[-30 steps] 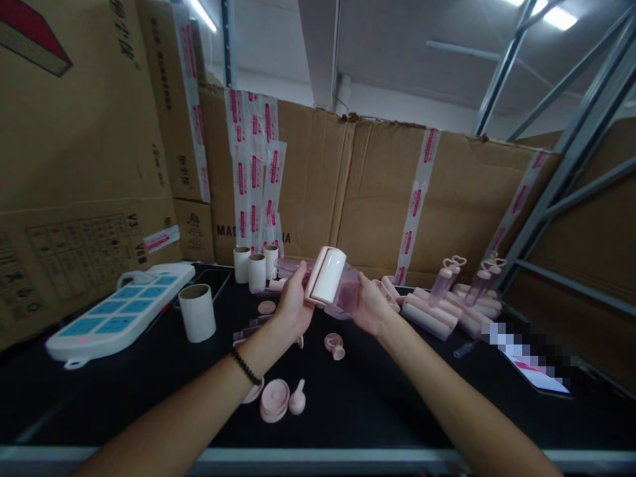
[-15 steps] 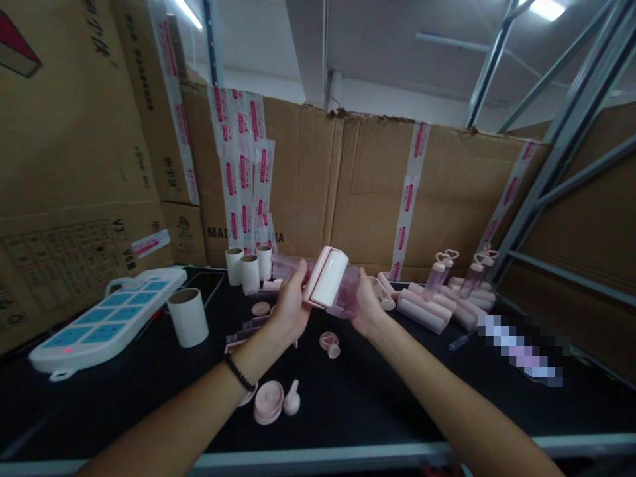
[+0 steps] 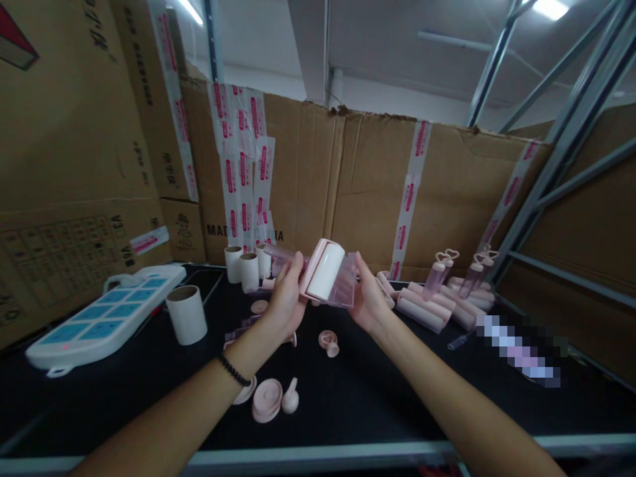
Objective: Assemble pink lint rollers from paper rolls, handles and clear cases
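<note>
Both hands hold a pink lint roller (image 3: 325, 273) above the black table: a white paper roll in a pink frame with a clear pink cover under it. My left hand (image 3: 284, 301) grips its left end, fingers curled round the pink frame. My right hand (image 3: 366, 299) is closed on the clear pink cover at the right side. A bead bracelet sits on my left wrist. Loose pink caps and plugs (image 3: 271, 399) lie on the table below the hands.
A white and blue power strip (image 3: 102, 317) lies at the left beside a single paper roll (image 3: 186, 313). Three rolls (image 3: 247, 266) stand at the back. Finished pink rollers (image 3: 437, 306) are piled at the right. Cardboard boxes wall the table; a metal rack stands right.
The roller has risen slightly and tilted, its clear cover now swung out flatter under the roll. Both hands keep their grip.
</note>
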Tool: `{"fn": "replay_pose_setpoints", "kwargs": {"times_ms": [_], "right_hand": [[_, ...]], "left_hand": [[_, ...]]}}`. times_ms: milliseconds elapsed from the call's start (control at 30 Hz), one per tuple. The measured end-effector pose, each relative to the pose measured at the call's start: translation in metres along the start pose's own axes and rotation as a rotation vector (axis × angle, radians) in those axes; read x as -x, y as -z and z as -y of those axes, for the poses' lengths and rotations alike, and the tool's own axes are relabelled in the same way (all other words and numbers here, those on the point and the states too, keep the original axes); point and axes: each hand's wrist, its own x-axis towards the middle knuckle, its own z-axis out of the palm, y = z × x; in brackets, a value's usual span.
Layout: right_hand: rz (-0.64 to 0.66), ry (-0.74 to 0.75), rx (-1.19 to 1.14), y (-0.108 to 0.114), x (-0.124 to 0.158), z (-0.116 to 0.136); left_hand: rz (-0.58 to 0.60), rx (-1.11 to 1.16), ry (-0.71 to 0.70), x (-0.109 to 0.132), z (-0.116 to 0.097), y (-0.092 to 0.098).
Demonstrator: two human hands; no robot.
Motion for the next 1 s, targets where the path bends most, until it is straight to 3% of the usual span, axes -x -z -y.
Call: {"fn": "replay_pose_setpoints", "kwargs": {"times_ms": [133,367,1000], "right_hand": [[0.032,0.076,-0.044,-0.007,-0.002,-0.007],[-0.070,0.303,0.041,-0.010,0.000,-0.017],[-0.191,0.372,0.136,-0.016,0.009,-0.015]], "left_hand": [[0.001,0.040,-0.047,-0.002,0.004,-0.001],[0.026,-0.032,-0.110,0.000,0.005,-0.002],[0.061,-0.113,-0.215,0.003,0.009,-0.001]]}}
